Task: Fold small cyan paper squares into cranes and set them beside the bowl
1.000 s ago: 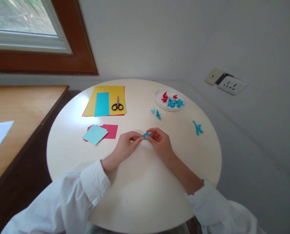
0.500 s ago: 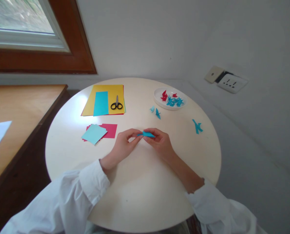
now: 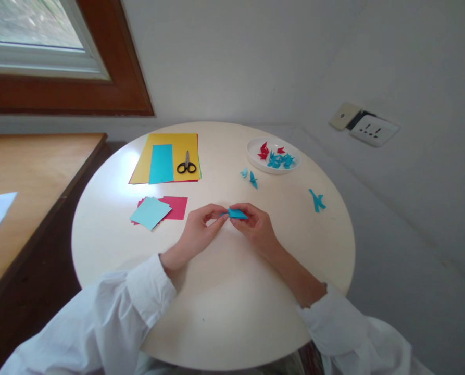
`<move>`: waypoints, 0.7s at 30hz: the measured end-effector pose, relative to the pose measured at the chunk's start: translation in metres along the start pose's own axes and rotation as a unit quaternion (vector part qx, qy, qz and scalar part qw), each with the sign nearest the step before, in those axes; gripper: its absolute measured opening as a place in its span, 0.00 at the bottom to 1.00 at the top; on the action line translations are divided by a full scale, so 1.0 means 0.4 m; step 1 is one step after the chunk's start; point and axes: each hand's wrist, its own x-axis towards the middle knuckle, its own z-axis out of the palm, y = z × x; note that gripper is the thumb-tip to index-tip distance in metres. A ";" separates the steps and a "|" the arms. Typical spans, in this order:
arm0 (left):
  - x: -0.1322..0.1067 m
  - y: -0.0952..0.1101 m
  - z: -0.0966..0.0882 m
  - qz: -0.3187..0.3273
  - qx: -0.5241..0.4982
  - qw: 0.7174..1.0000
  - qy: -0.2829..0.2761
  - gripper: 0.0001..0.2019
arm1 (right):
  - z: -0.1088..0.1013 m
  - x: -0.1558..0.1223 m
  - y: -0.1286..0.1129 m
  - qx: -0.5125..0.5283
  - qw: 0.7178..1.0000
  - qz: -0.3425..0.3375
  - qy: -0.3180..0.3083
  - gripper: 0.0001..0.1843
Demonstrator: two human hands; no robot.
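Note:
A small folded piece of blue paper [image 3: 238,214] is pinched between both my hands above the table's middle. My left hand [image 3: 203,226] grips its narrow left end between thumb and fingers. On the other side, my right hand [image 3: 256,226] holds the wider part, its fingers closed and partly covering the paper. Just beyond them lie a blue paper crane [image 3: 253,180] and a smaller pale blue folded piece [image 3: 244,173]. Farther back, a white dish [image 3: 251,159] holds several red and blue folded paper pieces.
Left of my hands are a pale blue square sheet [image 3: 151,212] and pink sheets [image 3: 179,208]. Behind them, black-handled scissors [image 3: 186,165] rest on yellow paper [image 3: 138,169] beside a blue strip [image 3: 161,164]. Blue paper scraps [image 3: 317,201] lie at the right of the round table [image 3: 224,312].
The view has shifted slightly, so the table sits a little higher in it. Both hands keep their grip on the folded blue paper, almost unmoved.

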 end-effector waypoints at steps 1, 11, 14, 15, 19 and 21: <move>0.000 0.000 0.000 0.001 0.000 1.000 -0.002 0.05 | 0.000 0.000 0.000 0.004 1.000 0.002 -0.001 0.09; -0.003 -0.018 -0.004 0.033 0.035 0.999 -0.013 0.04 | -0.007 0.004 -0.009 0.057 0.998 0.039 0.006 0.07; -0.003 -0.018 -0.005 0.043 0.047 0.998 -0.022 0.05 | -0.006 0.005 -0.010 0.076 0.996 0.050 0.009 0.06; -0.002 -0.017 -0.005 0.045 0.048 0.998 -0.022 0.05 | -0.005 0.005 -0.011 0.077 0.996 0.047 0.011 0.05; -0.003 -0.012 -0.004 0.049 0.045 0.997 -0.025 0.06 | -0.005 0.005 -0.012 0.055 0.998 0.021 0.017 0.04; -0.004 -0.009 -0.005 0.047 0.043 0.998 -0.027 0.06 | -0.005 0.004 -0.011 0.043 0.999 0.011 0.013 0.04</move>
